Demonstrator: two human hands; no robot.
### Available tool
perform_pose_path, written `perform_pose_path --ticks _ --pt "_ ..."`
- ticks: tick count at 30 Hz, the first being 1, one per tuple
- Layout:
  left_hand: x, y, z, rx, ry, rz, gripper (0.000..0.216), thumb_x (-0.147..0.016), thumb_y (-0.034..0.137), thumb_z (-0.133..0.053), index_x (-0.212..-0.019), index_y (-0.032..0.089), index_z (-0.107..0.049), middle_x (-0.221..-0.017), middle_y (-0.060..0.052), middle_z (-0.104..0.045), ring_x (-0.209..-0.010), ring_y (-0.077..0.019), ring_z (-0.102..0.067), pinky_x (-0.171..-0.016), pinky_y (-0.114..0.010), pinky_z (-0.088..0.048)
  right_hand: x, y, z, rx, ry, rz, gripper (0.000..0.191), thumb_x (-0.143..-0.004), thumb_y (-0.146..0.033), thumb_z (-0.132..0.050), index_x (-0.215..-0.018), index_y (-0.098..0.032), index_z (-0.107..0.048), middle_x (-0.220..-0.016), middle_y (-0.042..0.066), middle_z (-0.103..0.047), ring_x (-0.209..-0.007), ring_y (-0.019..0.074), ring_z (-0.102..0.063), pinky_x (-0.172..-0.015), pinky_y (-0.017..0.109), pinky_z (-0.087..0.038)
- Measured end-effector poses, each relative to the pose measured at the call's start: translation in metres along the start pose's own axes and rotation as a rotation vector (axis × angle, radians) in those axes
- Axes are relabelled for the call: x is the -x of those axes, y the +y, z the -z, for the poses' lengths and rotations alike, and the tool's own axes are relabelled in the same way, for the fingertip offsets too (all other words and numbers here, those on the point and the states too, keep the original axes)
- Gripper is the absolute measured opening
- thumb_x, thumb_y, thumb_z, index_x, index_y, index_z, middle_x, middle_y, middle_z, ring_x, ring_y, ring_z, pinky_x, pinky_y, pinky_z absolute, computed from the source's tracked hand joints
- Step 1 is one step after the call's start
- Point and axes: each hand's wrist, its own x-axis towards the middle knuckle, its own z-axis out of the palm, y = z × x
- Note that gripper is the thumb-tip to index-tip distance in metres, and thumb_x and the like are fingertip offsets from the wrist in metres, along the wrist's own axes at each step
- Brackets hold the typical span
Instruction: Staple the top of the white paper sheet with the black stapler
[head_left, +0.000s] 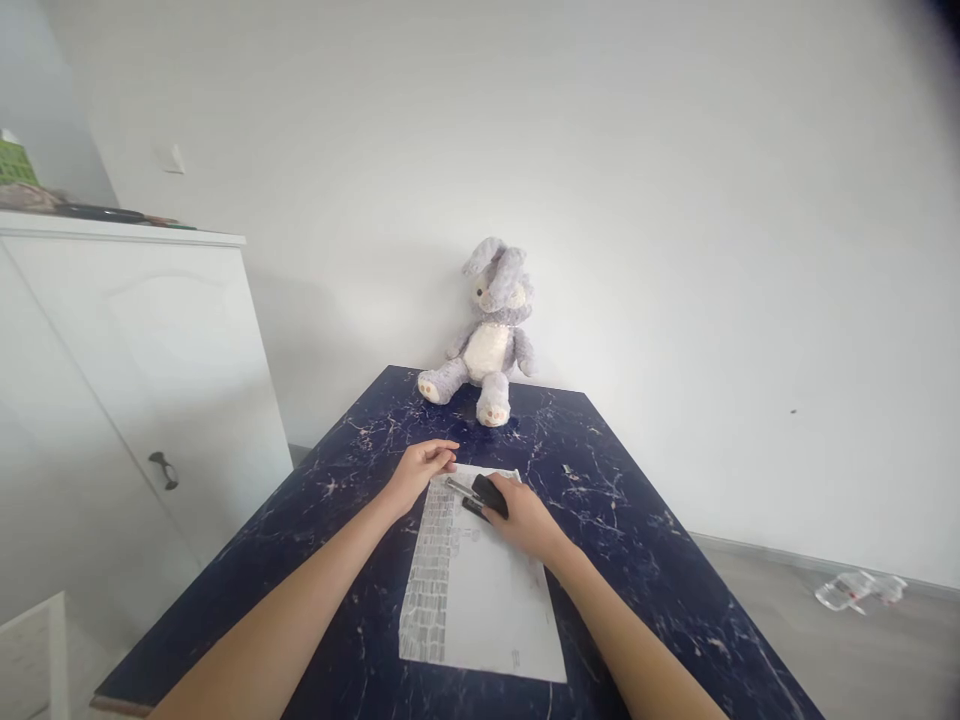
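Observation:
My right hand (523,520) is wrapped around a black stapler (491,494), whose metal arm (457,488) sticks out toward the left. The stapler is over the upper part of a white sheet of paper (499,610). Down the paper's left side runs a column of grey brick-like marks. Beside the top left corner of the sheet, my left hand (420,472) has its thumb and fingers drawn together in a pinch. Whatever lies between those fingertips, if anything, is too small to make out.
A grey plush rabbit (491,345) sits at the far end of the dark blue marbled table (585,500), against the white wall. To the left stands a white cabinet (150,350) with items on top. Clear plastic packaging (855,590) lies on the floor at right.

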Motion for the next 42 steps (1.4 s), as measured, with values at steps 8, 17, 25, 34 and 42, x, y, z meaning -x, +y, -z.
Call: perform_pose_path --ticks 8,17,25,34,42 --pt "0.003 0.001 -0.001 -0.191 -0.043 0.009 0.055 -0.069 0.047 -0.089 -0.110 0.013 -0.079 -0.105 -0.014 -0.079 -0.094 -0.0266 -0.076 -0.092 -0.039 -0.059 0.000 0.005 -0.002 0.009 0.006 0.026 0.025 -0.088 -0.023 -0.064 -0.113 -0.022 -0.058 -0.102 0.006 -0.068 -0.092 0.0218 -0.061 -0.078 0.028 -0.039" --pt "0.000 0.009 0.010 -0.580 -0.109 -0.187 0.032 -0.089 0.045 -0.072 -0.103 0.018 -0.080 -0.095 -0.007 -0.080 -0.090 -0.0248 -0.077 -0.086 -0.033 -0.058 -0.001 0.006 -0.001 0.046 0.005 0.024 0.024 -0.090 -0.027 -0.065 -0.112 -0.022 -0.058 -0.101 0.007 -0.068 -0.091 0.0208 -0.061 -0.075 0.027 -0.038" --pt "-0.001 0.008 0.011 -0.777 -0.394 -0.292 0.022 -0.090 0.035 -0.072 -0.107 0.023 -0.081 -0.112 -0.004 -0.079 -0.107 -0.0230 -0.073 -0.099 -0.029 -0.051 -0.001 0.008 -0.001 0.066 0.009 0.052 0.023 -0.090 -0.027 -0.065 -0.110 -0.020 -0.057 -0.099 0.007 -0.067 -0.087 0.0199 -0.060 -0.071 0.026 -0.035" --pt "-0.007 -0.005 0.006 -0.840 -0.443 -0.264 0.017 -0.095 0.032 -0.066 -0.104 0.022 -0.077 -0.104 -0.002 -0.079 -0.098 -0.0196 -0.073 -0.090 -0.026 -0.050 0.000 0.005 0.002 0.071 -0.001 0.039 0.023 -0.089 -0.027 -0.066 -0.108 -0.020 -0.055 -0.100 0.007 -0.066 -0.087 0.0196 -0.059 -0.071 0.026 -0.035" --pt "-0.006 -0.005 0.007 -0.832 -0.417 -0.246 0.023 -0.096 0.039 -0.062 -0.101 0.019 -0.073 -0.098 -0.004 -0.077 -0.090 -0.0197 -0.070 -0.086 -0.028 -0.049 0.001 0.004 0.004 0.061 -0.002 0.042 0.023 -0.088 -0.026 -0.067 -0.107 -0.020 -0.055 -0.098 0.008 -0.066 -0.087 0.0204 -0.060 -0.071 0.026 -0.035"
